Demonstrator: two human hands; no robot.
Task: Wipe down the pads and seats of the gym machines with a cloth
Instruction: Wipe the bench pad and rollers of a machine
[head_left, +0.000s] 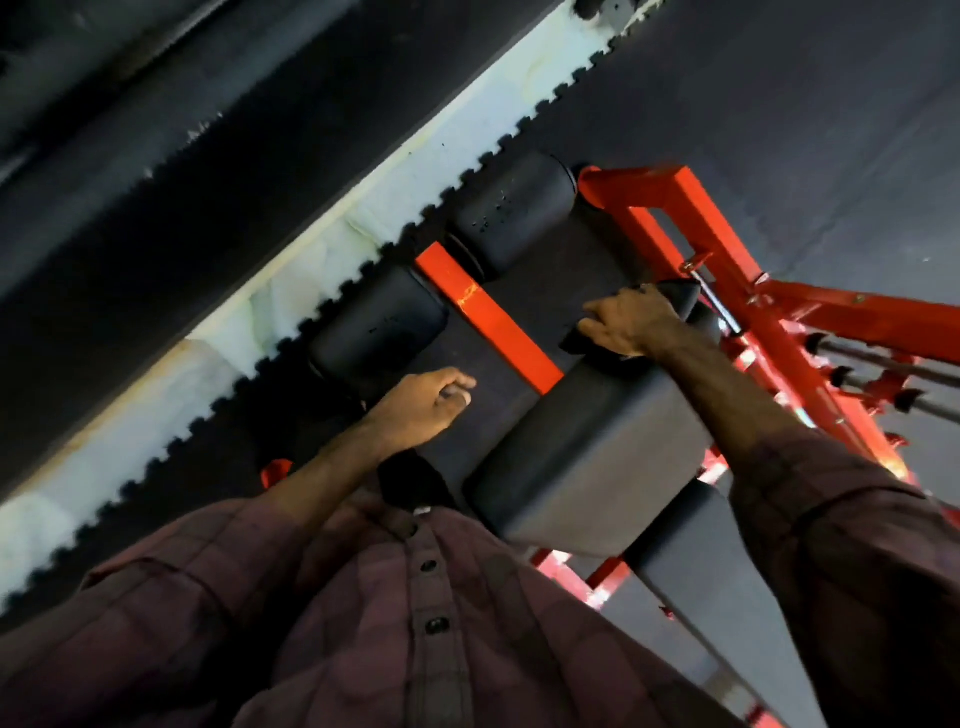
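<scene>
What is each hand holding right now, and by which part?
The right hand grips a dark cloth, bunched under its fingers on the pad's far end. The left hand holds nothing.

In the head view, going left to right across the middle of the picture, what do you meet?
Pale floor strip → left roller pad → left hand → red centre bar → right hand pressing a dark cloth on the black pad → red frame.

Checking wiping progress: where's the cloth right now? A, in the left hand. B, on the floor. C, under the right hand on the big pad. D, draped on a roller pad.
C: the right hand grips the dark cloth at the big pad's far end; the left hand holds nothing.
</scene>
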